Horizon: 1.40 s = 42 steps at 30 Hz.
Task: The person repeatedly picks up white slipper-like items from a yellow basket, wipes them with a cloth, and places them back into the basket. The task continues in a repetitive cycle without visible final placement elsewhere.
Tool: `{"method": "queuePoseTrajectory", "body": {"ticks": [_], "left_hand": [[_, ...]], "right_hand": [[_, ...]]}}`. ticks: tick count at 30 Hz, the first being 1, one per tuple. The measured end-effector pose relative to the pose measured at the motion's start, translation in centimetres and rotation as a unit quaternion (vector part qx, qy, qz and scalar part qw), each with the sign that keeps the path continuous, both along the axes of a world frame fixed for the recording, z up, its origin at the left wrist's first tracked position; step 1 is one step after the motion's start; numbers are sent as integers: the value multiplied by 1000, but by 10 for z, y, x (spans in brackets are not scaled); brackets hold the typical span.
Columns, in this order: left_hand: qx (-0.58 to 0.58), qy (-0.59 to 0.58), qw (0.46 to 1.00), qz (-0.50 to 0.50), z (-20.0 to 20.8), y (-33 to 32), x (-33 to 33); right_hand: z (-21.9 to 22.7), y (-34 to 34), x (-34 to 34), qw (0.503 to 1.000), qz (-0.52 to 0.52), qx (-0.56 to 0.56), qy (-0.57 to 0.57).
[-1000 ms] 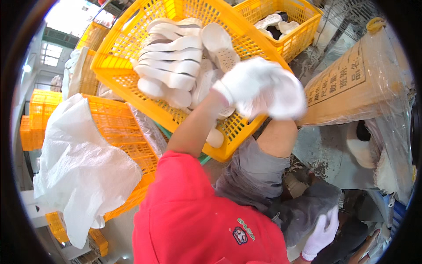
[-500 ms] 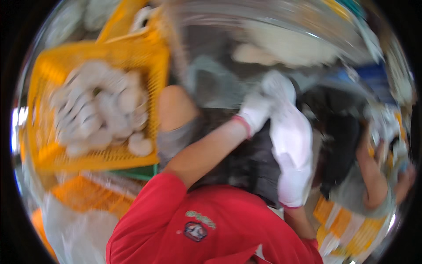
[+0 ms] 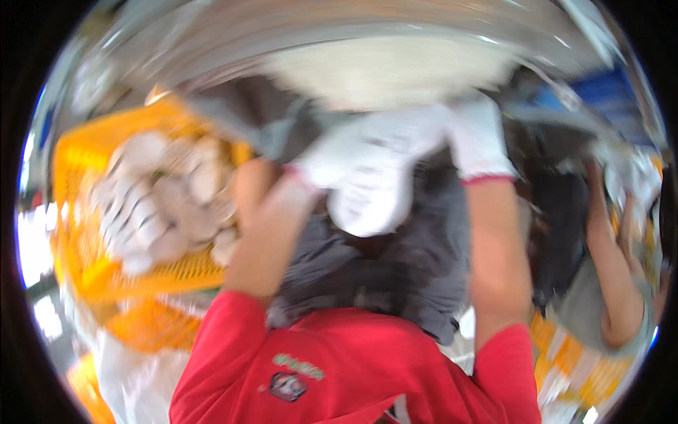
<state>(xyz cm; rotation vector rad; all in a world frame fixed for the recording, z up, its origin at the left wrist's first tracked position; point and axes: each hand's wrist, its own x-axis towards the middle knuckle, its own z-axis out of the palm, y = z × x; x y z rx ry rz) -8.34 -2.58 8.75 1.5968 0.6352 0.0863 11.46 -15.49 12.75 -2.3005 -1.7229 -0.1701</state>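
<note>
Over my lap, both my hands wear white knit gloves with red cuffs. A white, flat, sole-shaped piece [image 3: 371, 208] with a rounded near end and dark marks lies between them. My left hand [image 3: 328, 157] closes on its left side. At its far right end, my right hand [image 3: 480, 138] curls its fingers in against the piece. Motion blur smears the fingers and hides where glove and piece meet. Left of my knee, a yellow plastic basket [image 3: 78, 265] holds several pale, round-ended flat pieces [image 3: 166, 194], some stacked in a leaning row.
Ahead of my hands is a large pale mass [image 3: 388, 71], blurred, below a shiny grey curved rim [image 3: 339, 32]. At the right, another person's arm [image 3: 604, 240] is near white things. A translucent white plastic bag [image 3: 134, 374] sits below the basket.
My hands have moved apart, the left one toward the left and nearer. The sole-shaped piece has swung left, its rounded end now pointing toward me. The pale mass fills more of the view.
</note>
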Motion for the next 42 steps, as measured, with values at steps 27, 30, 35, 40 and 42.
{"method": "queuePoseTrajectory", "body": {"ticks": [27,30,35,40,42], "left_hand": [[220,-145,965,10,-59,-25,104],[-152,-176,972,11,-56,-45,68],[-572,-279,729,251,-34,-59,19],[-359,-282,827,329,-61,-9,48],[-344,-221,832,374,-68,1,50]], "right_hand": [[39,-78,-58,989,127,-3,81],[28,-81,-72,995,91,-11,-34],[11,-71,-120,987,105,98,69],[-9,-10,-112,994,34,101,37],[-3,-3,-113,995,7,93,47]]}}
